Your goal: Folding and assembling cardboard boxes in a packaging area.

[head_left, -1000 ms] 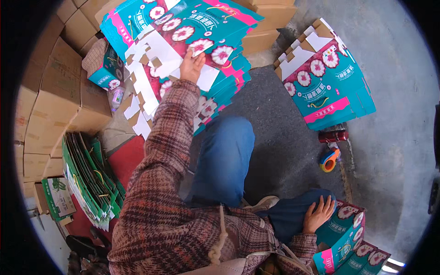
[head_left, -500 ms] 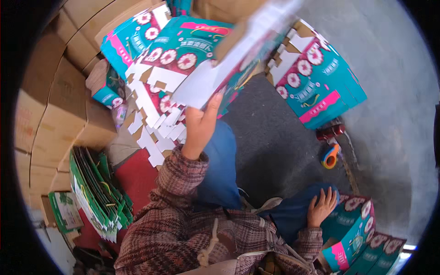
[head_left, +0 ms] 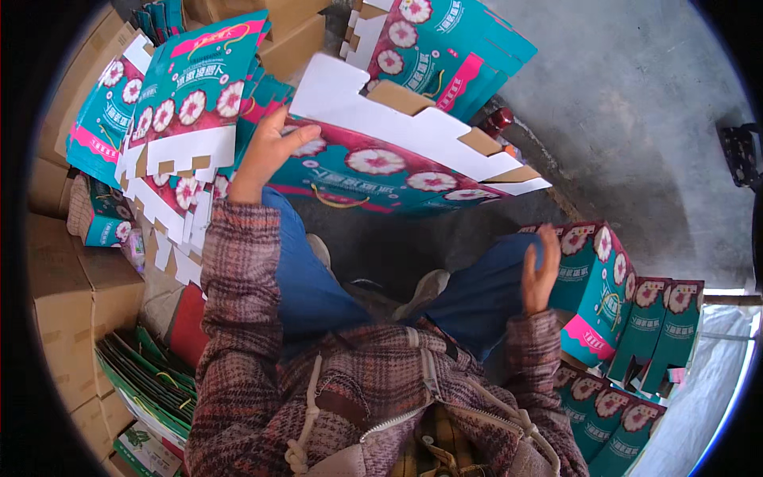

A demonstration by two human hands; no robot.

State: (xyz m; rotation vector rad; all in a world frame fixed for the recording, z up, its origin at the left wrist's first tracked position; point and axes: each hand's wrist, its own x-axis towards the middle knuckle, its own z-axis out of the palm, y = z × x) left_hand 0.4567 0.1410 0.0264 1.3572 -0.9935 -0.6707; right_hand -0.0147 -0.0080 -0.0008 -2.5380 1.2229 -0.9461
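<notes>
A flat teal carton (head_left: 373, 171) with white tab flaps, pink-and-white round prints and a yellow cord hangs tilted in front of my knees. My left hand (head_left: 266, 159) grips its upper left edge, thumb over the printed face. Nothing is in my right hand (head_left: 542, 270), which is raised beside my right knee with fingers up and apart. Close to it, at the right, stands an opened-out teal box (head_left: 592, 278) of the same print. To the left of the held carton lies a pile of flat cartons (head_left: 191, 87).
More flat teal cartons (head_left: 453, 56) lie beyond the held one. Teal boxes (head_left: 668, 318) stand in rows at the right. Brown cardboard boxes (head_left: 60, 294) are stacked on the left, with folded green packages (head_left: 147, 374) below. A dark red object (head_left: 498, 121) lies on the grey floor.
My left hand has drawn the carton off the pile area and turned it broadside before my knees. The right hand has lifted from my knee. The view has shifted too.
</notes>
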